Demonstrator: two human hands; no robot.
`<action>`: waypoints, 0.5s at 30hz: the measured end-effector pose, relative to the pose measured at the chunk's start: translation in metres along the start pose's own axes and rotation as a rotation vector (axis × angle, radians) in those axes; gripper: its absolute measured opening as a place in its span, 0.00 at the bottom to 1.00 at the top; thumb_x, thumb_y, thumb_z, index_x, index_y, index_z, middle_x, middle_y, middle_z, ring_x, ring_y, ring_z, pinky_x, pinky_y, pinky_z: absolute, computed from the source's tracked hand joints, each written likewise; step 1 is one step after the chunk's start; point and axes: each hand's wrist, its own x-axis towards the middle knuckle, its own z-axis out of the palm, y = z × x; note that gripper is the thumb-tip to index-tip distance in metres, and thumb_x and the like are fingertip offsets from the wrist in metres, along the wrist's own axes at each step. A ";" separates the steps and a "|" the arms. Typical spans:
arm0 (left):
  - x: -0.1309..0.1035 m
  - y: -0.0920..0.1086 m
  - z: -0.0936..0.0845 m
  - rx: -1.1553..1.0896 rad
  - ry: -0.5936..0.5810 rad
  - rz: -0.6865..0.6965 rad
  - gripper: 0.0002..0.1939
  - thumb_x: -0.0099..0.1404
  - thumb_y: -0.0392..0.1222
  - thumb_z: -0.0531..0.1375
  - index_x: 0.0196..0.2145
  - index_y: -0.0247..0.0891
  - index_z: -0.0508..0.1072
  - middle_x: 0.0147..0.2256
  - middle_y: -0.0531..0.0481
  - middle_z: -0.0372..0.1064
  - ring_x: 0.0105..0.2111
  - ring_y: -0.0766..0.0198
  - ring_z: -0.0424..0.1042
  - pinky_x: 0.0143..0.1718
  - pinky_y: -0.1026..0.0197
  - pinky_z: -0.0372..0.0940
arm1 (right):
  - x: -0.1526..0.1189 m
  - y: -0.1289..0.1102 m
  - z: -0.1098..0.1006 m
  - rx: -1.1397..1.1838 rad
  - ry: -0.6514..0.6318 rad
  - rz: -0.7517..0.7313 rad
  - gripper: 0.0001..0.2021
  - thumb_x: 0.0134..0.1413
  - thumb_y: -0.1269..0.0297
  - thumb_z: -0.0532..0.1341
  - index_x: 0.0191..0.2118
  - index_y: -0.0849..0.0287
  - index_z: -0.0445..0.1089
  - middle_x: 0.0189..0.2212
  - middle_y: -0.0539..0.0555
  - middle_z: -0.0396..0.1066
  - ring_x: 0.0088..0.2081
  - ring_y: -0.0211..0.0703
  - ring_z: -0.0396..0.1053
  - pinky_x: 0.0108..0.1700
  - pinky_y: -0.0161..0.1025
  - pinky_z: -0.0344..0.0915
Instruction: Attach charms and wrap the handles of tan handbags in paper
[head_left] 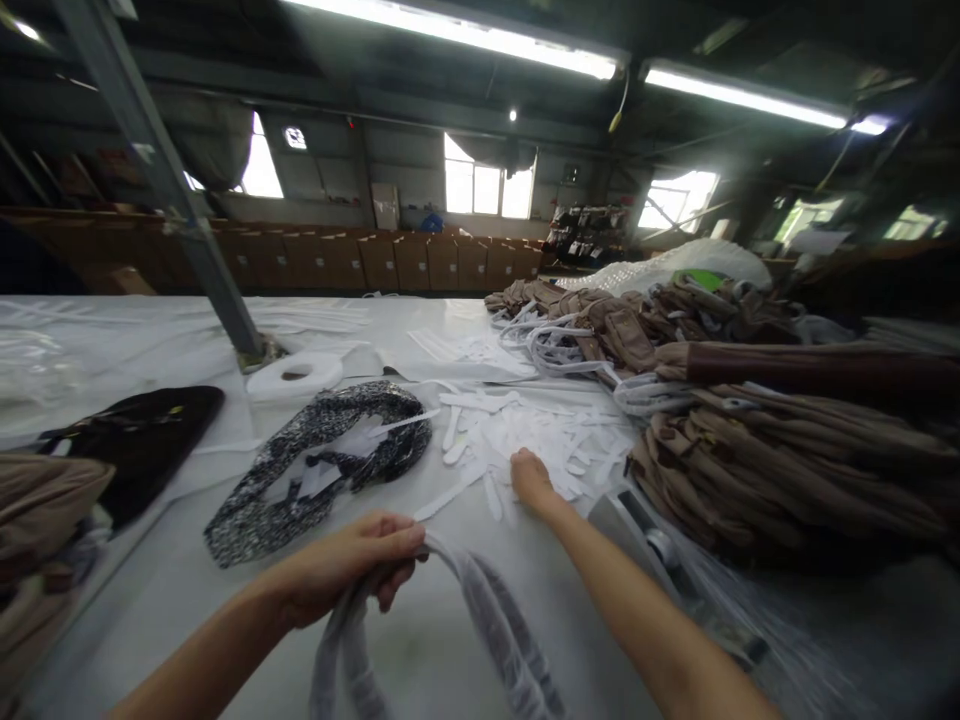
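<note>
Left hand [375, 553]'s got the wrapped straps [491, 605] pinched up near, probably so the right hand [532, 480]'s free at the white strips [559, 430]; can't tell if its fingers are closed.

Greyish straps [491, 600], seemingly wrapped in some thin, crinkly whitish covering. They're pinched at the top of their arch by the left fingers [405, 543], thumb uppermost, and the doubled lengths are draped down to both sides below those fingers, lower bits cut off from view. Then there's a kinda messy heap of flat white strips [540, 425], spread loosely around and beyond the right fingers [527, 462]. Some are rounded at the ends. One longer toothed strip [452, 491] is angled from the heap toward the left fingertips; whether it's touched there can't be told.
</note>
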 end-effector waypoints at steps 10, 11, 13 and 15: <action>0.002 0.018 0.031 0.071 0.119 0.110 0.18 0.59 0.54 0.60 0.28 0.34 0.66 0.19 0.61 0.53 0.16 0.77 0.48 0.16 0.71 0.47 | -0.085 -0.007 -0.069 0.555 -0.045 -0.045 0.27 0.59 0.44 0.44 0.45 0.63 0.66 0.23 0.48 0.65 0.17 0.31 0.51 0.18 0.31 0.50; 0.003 0.023 0.038 0.082 0.113 0.129 0.18 0.59 0.54 0.59 0.28 0.34 0.66 0.19 0.61 0.52 0.16 0.77 0.48 0.16 0.71 0.46 | -0.101 -0.010 -0.077 0.645 -0.083 -0.092 0.28 0.58 0.42 0.46 0.46 0.63 0.66 0.24 0.49 0.66 0.17 0.30 0.49 0.18 0.30 0.48; 0.006 0.029 0.051 0.095 0.081 0.168 0.18 0.59 0.55 0.58 0.28 0.34 0.66 0.19 0.61 0.52 0.16 0.77 0.49 0.15 0.71 0.47 | -0.128 -0.016 -0.094 0.848 -0.206 -0.197 0.27 0.54 0.42 0.52 0.45 0.62 0.67 0.27 0.50 0.67 0.18 0.30 0.49 0.20 0.30 0.47; 0.006 0.033 0.062 0.112 0.042 0.198 0.18 0.60 0.55 0.58 0.28 0.35 0.66 0.19 0.60 0.53 0.16 0.76 0.50 0.16 0.71 0.48 | -0.146 -0.020 -0.108 0.973 -0.356 -0.269 0.23 0.50 0.43 0.58 0.35 0.63 0.69 0.23 0.48 0.65 0.20 0.30 0.50 0.21 0.30 0.47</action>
